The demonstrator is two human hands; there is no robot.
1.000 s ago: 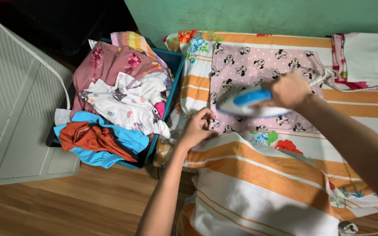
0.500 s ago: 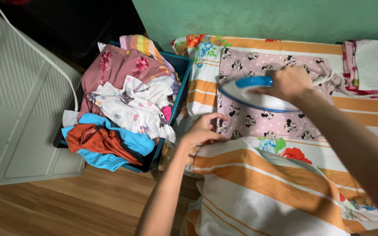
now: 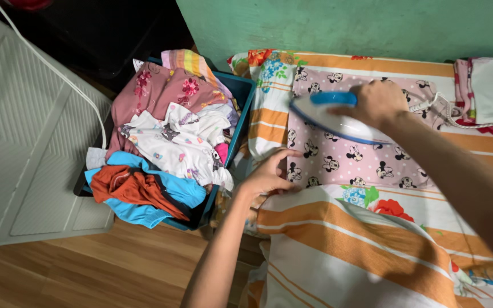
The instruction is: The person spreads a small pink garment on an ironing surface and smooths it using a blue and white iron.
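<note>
Pinning the near edge of the pink printed cloth (image 3: 338, 157), the left hand (image 3: 266, 177) lay flat on it, fingers loosely spread, gripping nothing. Just beyond, the right hand (image 3: 375, 102) was closed around the blue handle of the white iron (image 3: 332, 117), which rested on that cloth atop the orange-striped sheet (image 3: 360, 239). The hot soleplate looked near enough to scorch those fingers, or the fabric if it lingered. Further left, the clothes basket (image 3: 241, 94) sat heaped.

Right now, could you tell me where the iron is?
In the head view, the iron sits upper centre-right on the pink cartoon-print cloth, gripped by the right hand.
</note>
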